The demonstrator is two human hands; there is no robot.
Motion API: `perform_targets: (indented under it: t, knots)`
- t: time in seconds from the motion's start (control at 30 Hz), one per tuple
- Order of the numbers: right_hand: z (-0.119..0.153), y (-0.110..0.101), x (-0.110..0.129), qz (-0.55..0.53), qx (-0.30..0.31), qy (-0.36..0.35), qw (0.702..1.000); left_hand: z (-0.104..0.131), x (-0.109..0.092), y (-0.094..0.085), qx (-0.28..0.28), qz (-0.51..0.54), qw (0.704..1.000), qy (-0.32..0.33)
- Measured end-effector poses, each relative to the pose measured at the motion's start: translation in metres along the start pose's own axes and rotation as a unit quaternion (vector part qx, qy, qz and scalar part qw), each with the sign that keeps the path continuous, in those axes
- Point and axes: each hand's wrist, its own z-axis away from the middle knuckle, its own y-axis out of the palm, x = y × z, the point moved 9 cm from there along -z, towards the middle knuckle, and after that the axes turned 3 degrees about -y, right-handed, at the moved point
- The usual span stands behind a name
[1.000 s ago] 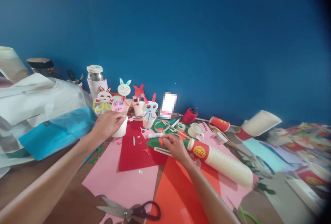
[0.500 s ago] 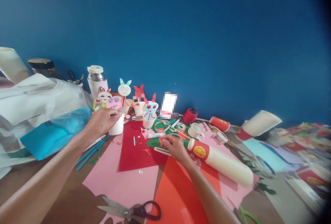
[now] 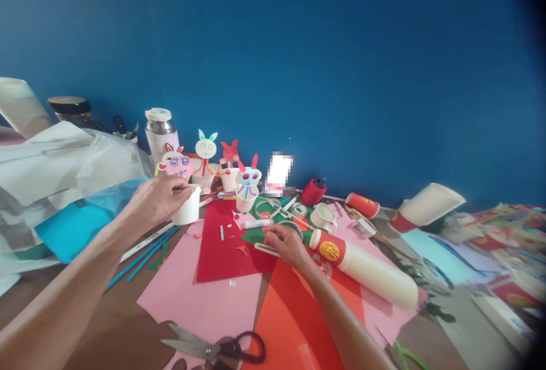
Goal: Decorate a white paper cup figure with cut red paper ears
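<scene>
While the blue wall (image 3: 298, 74) fills most of our view, we have the red sheet (image 3: 216, 263) and stacked cups (image 3: 379, 279) below. Our left hand (image 3: 160, 196) has its fingers pinched together; our right hand (image 3: 285, 240) has its fingers curled, and we cannot tell whether it holds anything. The white cup (image 3: 187, 210), gripped upright by the left at its rim, is left of the red sheet; we judge a hard squeeze could crease it. Above it, the pink face (image 3: 180, 168) could bend if brushed. Smallest, the white tube (image 3: 255, 224), just beside the right fingers, could roll if nudged.
</scene>
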Motion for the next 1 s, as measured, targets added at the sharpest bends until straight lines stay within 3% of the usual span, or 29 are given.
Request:
perform_targets:
  t: [0.33,0.8,1.0]
  knots:
    - [0.001,0.004,0.0,0.002,0.015,0.002,1.0,-0.011,0.007,0.036,0.018,-0.08,0.997,0.0]
    - [0.002,0.006,-0.001,-0.01,0.026,0.003,1.0,-0.007,-0.008,0.05,0.011,-0.129,0.991,0.017]
    - [0.003,0.006,0.0,-0.006,0.029,0.002,1.0,-0.004,-0.011,0.047,0.008,-0.111,0.994,0.019]
